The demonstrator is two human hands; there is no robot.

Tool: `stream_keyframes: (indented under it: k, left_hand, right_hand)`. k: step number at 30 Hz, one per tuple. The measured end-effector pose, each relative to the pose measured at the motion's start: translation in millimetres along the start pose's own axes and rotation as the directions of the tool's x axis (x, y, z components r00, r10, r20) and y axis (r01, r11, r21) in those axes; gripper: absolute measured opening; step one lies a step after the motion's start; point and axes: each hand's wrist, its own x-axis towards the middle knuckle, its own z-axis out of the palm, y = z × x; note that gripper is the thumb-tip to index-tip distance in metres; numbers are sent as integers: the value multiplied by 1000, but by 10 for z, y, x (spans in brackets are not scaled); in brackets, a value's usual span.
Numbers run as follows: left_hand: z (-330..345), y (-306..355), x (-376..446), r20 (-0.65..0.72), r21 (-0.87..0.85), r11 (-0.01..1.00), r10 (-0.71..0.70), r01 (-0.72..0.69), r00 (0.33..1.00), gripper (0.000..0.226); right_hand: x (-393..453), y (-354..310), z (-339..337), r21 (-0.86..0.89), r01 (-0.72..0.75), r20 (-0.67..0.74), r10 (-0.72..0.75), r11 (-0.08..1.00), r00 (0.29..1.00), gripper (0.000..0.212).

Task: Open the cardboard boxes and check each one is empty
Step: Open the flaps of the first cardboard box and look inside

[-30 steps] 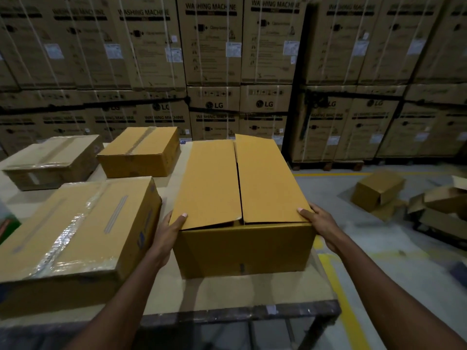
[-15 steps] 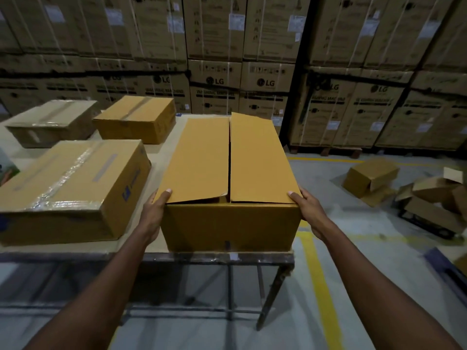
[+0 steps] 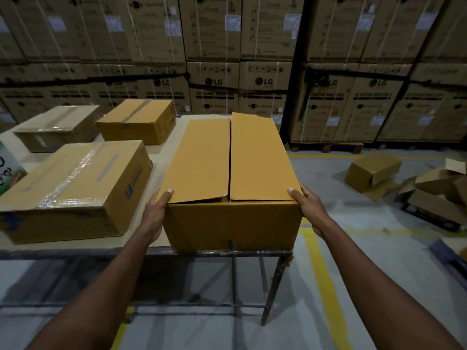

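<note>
Two hands gripping the near corners of the yellow box (image 3: 232,223): left hand (image 3: 155,213) clasping the near left corner, thumb up on the left flap (image 3: 199,160), right hand (image 3: 307,208) wrapping the near right corner with the thumb laid on the right flap (image 3: 257,157). Fingers on both sides curling round cardboard, holding nothing else.

Having dragged the box nearer over the last second, now parking it flush with the front edge of the table (image 3: 161,173), at the right-hand end, above the table leg. Sitting untaped, flaps folded down, a dark seam running between them, left flap's near edge lifting slightly.

Judging the move as staging: bringing the box within easy reach, flaps next, inside not yet seen. No tape to cut, so likely just lifting both flaps outward.

Waiting further left on the same table: a taped brown box (image 3: 73,190), a smaller yellow taped box (image 3: 137,121), a flat brown box (image 3: 58,127). Lying on the floor to the right: opened boxes (image 3: 374,170).
</note>
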Motion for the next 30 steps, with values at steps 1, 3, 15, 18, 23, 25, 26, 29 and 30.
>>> stream_keyframes:
  k: [1,3,15,18,23,25,26,29,30]
  left_hand:
    - [-3,-7,4,4,1,1000,2,-2,1000,94]
    - [0,-7,8,3,9,1000,14,-14,1000,94]
    - [11,-40,-103,-14,59,997,43,-42,999,88]
    - [-2,-21,-121,-15,59,997,40,-39,999,94]
    - [6,1,-139,-20,72,997,42,-40,999,91]
    - [9,3,-148,-18,71,997,37,-36,999,89]
    - [13,18,-163,-20,73,997,34,-32,999,88]
    - [8,39,-164,-23,85,996,35,-33,999,94]
    - [5,52,-171,-23,85,996,28,-26,999,96]
  right_hand:
    - [-4,9,-2,4,1,-1,-1,1000,1000,93]
    - [-1,27,-11,19,13,-2,-13,1000,1000,89]
    - [-143,-32,39,24,5,-67,-4,1000,998,68]
    - [-161,-40,43,21,2,-71,-1,1000,998,69]
    - [-185,-55,47,18,-1,-67,3,1000,998,67]
    - [-196,-64,50,16,-1,-67,2,1000,998,66]
    - [-200,-66,51,16,0,-68,1,1000,998,66]
    - [-202,-73,48,10,1,-73,0,1000,997,66]
    - [-200,-73,47,4,1,-74,-1,1000,997,66]
